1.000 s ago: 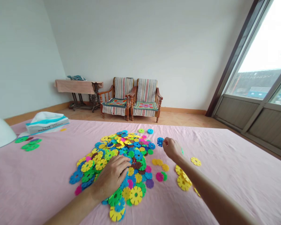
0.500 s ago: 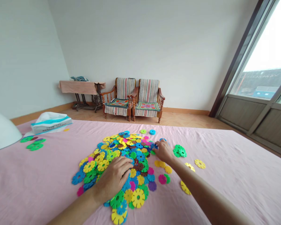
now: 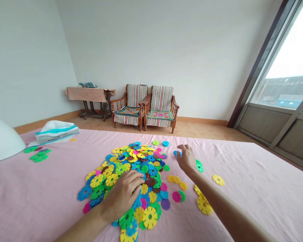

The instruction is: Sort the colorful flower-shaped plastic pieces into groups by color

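Note:
A heap of colourful notched plastic discs (image 3: 111,179), flower-shaped and in yellow, blue, green, pink and brown, covers the middle of the bed-like pink surface. My left hand (image 3: 127,191) lies over the heap's near side, palm down, fingers stretched to the right and thumb apart; what is beneath the palm is hidden. To the right of the heap, my right hand (image 3: 187,159) hovers just above the cloth with fingers apart. Near its fingertips is a blue disc (image 3: 177,153), partly covered. Beside its wrist a green disc (image 3: 199,165) shows.
Yellow discs (image 3: 204,204) lie near my right forearm, with another yellow disc (image 3: 218,179) farther right. At left are a tissue pack (image 3: 57,132), green discs (image 3: 39,156) and a white rounded object (image 3: 5,143). Two wooden armchairs (image 3: 159,114) stand beyond the pink cloth (image 3: 242,161).
My right hand has moved right, away from the heap's far edge, and its fingers have spread. My left hand stays in place on the discs. The view has shifted slightly.

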`<control>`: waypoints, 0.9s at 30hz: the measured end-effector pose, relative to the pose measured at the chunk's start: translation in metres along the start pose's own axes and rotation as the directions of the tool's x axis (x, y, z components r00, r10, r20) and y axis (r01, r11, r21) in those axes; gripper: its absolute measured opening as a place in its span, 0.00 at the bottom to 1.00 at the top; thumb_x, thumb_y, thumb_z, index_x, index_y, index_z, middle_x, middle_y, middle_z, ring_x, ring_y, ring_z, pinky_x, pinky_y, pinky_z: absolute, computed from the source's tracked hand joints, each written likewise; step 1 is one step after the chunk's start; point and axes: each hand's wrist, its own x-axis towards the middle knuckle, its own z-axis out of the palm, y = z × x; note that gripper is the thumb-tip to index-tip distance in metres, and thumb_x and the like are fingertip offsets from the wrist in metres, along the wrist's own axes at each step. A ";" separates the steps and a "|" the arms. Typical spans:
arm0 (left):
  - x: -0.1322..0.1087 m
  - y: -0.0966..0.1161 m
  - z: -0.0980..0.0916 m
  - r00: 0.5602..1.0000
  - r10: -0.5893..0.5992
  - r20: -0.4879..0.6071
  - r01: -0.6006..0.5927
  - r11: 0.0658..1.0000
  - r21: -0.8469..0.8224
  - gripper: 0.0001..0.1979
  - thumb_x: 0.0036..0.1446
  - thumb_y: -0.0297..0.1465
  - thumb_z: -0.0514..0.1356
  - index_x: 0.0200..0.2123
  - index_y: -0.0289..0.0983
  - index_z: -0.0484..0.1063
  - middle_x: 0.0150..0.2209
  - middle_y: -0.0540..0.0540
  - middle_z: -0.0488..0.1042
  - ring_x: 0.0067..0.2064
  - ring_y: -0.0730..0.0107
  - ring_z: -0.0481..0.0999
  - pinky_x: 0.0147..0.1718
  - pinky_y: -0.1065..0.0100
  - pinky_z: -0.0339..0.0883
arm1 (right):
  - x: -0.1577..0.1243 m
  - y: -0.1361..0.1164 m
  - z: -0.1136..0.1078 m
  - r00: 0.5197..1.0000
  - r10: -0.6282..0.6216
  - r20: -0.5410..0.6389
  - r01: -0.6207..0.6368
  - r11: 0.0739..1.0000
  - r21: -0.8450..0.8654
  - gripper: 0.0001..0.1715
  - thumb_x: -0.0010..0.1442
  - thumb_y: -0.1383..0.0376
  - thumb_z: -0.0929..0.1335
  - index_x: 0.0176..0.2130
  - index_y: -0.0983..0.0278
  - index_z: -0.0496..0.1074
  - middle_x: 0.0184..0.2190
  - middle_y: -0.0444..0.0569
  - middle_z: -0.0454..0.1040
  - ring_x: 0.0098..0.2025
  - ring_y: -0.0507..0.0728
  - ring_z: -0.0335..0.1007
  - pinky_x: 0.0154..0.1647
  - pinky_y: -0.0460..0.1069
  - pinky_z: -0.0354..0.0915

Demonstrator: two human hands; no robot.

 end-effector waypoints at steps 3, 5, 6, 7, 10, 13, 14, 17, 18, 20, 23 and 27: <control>0.000 0.001 0.000 1.000 0.019 -0.010 -0.019 1.000 0.002 0.11 0.60 0.23 0.53 0.40 0.40 0.73 0.43 0.46 0.75 0.47 0.64 0.72 0.49 0.59 0.67 | -0.003 -0.016 0.008 0.990 -0.123 0.071 0.120 0.992 0.047 0.14 0.62 0.69 0.61 0.40 0.65 0.75 0.40 0.54 0.75 0.44 0.58 0.69 0.44 0.49 0.60; 0.000 0.001 -0.001 0.999 0.038 -0.031 -0.038 0.999 0.018 0.11 0.60 0.23 0.53 0.40 0.39 0.73 0.42 0.45 0.75 0.46 0.64 0.72 0.49 0.59 0.67 | -0.003 -0.028 0.019 0.973 -0.195 0.124 0.186 0.979 0.082 0.15 0.62 0.69 0.61 0.43 0.64 0.75 0.41 0.53 0.76 0.44 0.57 0.71 0.45 0.48 0.61; 0.000 0.002 -0.001 0.998 0.052 -0.038 -0.051 0.998 0.030 0.11 0.60 0.23 0.53 0.40 0.39 0.73 0.42 0.45 0.75 0.46 0.64 0.72 0.49 0.59 0.67 | -0.002 -0.033 0.026 0.965 -0.219 0.144 0.207 0.974 0.095 0.16 0.62 0.68 0.61 0.45 0.64 0.74 0.42 0.54 0.76 0.46 0.58 0.71 0.46 0.49 0.61; 0.000 0.003 -0.002 0.997 0.070 -0.041 -0.068 0.997 0.045 0.11 0.60 0.23 0.52 0.40 0.38 0.73 0.42 0.45 0.75 0.46 0.64 0.72 0.49 0.59 0.67 | 0.000 -0.038 0.032 0.959 -0.235 0.159 0.220 0.970 0.105 0.17 0.63 0.68 0.61 0.48 0.65 0.73 0.44 0.54 0.76 0.48 0.58 0.70 0.48 0.49 0.61; 0.000 0.005 -0.005 0.992 0.123 -0.024 -0.120 0.989 0.089 0.11 0.61 0.23 0.52 0.39 0.38 0.73 0.41 0.45 0.76 0.45 0.63 0.72 0.49 0.58 0.67 | 0.009 -0.046 0.048 0.948 -0.253 0.192 0.233 0.965 0.123 0.21 0.65 0.67 0.58 0.54 0.66 0.68 0.51 0.56 0.73 0.54 0.58 0.67 0.52 0.51 0.59; 0.000 0.007 -0.006 0.991 0.133 -0.008 -0.131 0.986 0.106 0.10 0.61 0.23 0.53 0.39 0.37 0.74 0.40 0.45 0.76 0.44 0.62 0.73 0.47 0.57 0.68 | 0.014 -0.049 0.057 0.940 -0.256 0.224 0.230 0.964 0.136 0.21 0.66 0.63 0.58 0.54 0.67 0.67 0.52 0.57 0.71 0.55 0.59 0.65 0.55 0.53 0.57; 0.000 0.007 -0.006 0.992 0.130 -0.006 -0.128 0.986 0.106 0.10 0.61 0.23 0.53 0.40 0.37 0.74 0.40 0.45 0.77 0.44 0.62 0.73 0.47 0.57 0.68 | 0.013 -0.049 0.058 0.939 -0.252 0.233 0.224 0.965 0.139 0.20 0.66 0.62 0.59 0.53 0.66 0.68 0.52 0.57 0.72 0.55 0.59 0.65 0.55 0.53 0.56; 0.000 0.007 -0.006 0.993 0.120 -0.006 -0.119 0.988 0.097 0.11 0.61 0.23 0.52 0.41 0.37 0.73 0.40 0.45 0.76 0.45 0.62 0.73 0.47 0.58 0.68 | 0.002 -0.053 0.059 0.941 -0.231 0.248 0.198 0.968 0.153 0.18 0.65 0.59 0.60 0.49 0.64 0.70 0.51 0.56 0.71 0.54 0.60 0.65 0.55 0.56 0.56; 0.000 0.007 -0.005 0.993 0.114 -0.010 -0.112 0.989 0.091 0.12 0.61 0.23 0.52 0.42 0.37 0.73 0.41 0.45 0.76 0.45 0.63 0.73 0.48 0.58 0.68 | -0.003 -0.055 0.058 0.943 -0.222 0.248 0.186 0.969 0.160 0.18 0.65 0.59 0.60 0.49 0.64 0.70 0.51 0.56 0.71 0.53 0.61 0.64 0.54 0.56 0.56; 0.000 0.006 -0.004 0.996 0.090 -0.028 -0.088 0.993 0.080 0.13 0.61 0.23 0.51 0.43 0.38 0.73 0.42 0.44 0.76 0.46 0.64 0.73 0.49 0.59 0.68 | -0.015 -0.061 0.056 0.948 -0.202 0.247 0.159 0.970 0.183 0.18 0.65 0.59 0.60 0.49 0.64 0.70 0.50 0.58 0.71 0.52 0.62 0.65 0.52 0.57 0.57; 0.000 0.004 -0.002 0.997 0.056 -0.054 -0.052 0.996 0.077 0.13 0.61 0.24 0.52 0.45 0.39 0.73 0.45 0.44 0.75 0.49 0.63 0.72 0.52 0.57 0.67 | -0.034 -0.075 0.051 0.950 -0.192 0.248 0.130 0.960 0.247 0.17 0.64 0.61 0.60 0.47 0.66 0.71 0.46 0.58 0.72 0.49 0.62 0.67 0.50 0.56 0.60; -0.002 0.002 0.001 0.997 0.019 -0.072 -0.012 0.995 0.098 0.15 0.60 0.25 0.53 0.48 0.40 0.71 0.51 0.44 0.72 0.54 0.60 0.69 0.54 0.56 0.65 | -0.057 -0.098 0.041 0.943 -0.223 0.247 0.120 0.921 0.372 0.19 0.64 0.62 0.60 0.51 0.65 0.69 0.48 0.56 0.73 0.51 0.60 0.67 0.52 0.55 0.61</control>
